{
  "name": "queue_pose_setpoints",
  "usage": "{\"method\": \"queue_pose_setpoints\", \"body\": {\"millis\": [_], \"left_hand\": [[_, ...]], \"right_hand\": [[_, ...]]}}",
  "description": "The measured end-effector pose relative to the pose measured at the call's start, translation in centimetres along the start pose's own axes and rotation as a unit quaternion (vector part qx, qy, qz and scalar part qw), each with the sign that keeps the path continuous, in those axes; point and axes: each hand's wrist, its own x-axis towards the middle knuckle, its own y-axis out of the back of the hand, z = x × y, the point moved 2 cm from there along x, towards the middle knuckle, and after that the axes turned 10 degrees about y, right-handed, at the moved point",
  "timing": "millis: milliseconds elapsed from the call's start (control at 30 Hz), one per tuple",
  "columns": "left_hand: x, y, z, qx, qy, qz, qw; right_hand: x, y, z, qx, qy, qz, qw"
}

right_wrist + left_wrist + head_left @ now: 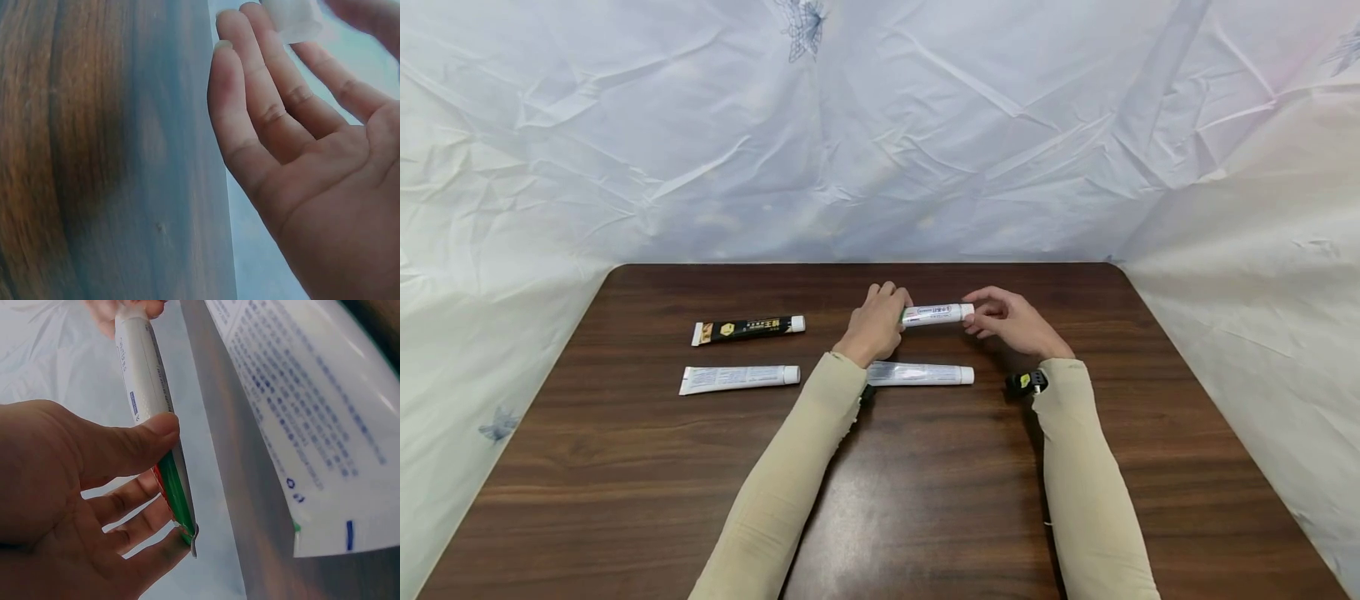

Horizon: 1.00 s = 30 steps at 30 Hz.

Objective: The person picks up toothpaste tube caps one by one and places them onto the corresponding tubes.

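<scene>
My left hand (874,323) grips a white toothpaste tube (934,314) at its tail end. The left wrist view shows the thumb across the tube (140,369) and the fingers behind its green-and-red tail. At the other end, the fingers of my right hand (1017,323) curl about the white cap (294,22), which is partly cut off in the right wrist view. Just nearer on the table lies a second white toothpaste tube (921,374), its tail hidden behind the left wrist. Its printed back fills the right side of the left wrist view.
To the left on the brown wooden table (925,483) lie a black toothpaste tube (748,328) and, nearer, a white toothpaste tube (737,378). Both caps point right. White sheeting (880,167) hangs behind the table and along its sides.
</scene>
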Motion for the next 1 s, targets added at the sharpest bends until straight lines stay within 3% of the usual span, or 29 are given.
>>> {"method": "queue_pose_setpoints", "body": {"millis": [533, 800, 1000], "left_hand": [[-0.12, 0.31, 0.21, 0.004, -0.012, 0.002, 0.9999], [-0.17, 0.00, 0.10, 0.005, -0.002, -0.003, 1.0000], [-0.09, 0.05, 0.07, 0.010, -0.001, 0.000, 0.9999]], "right_hand": [[0.11, -0.07, 0.26, -0.021, -0.047, 0.008, 0.999], [0.02, -0.06, 0.30, 0.005, -0.012, 0.001, 1.000], [0.07, -0.14, 0.16, 0.014, -0.018, -0.001, 1.000]]}}
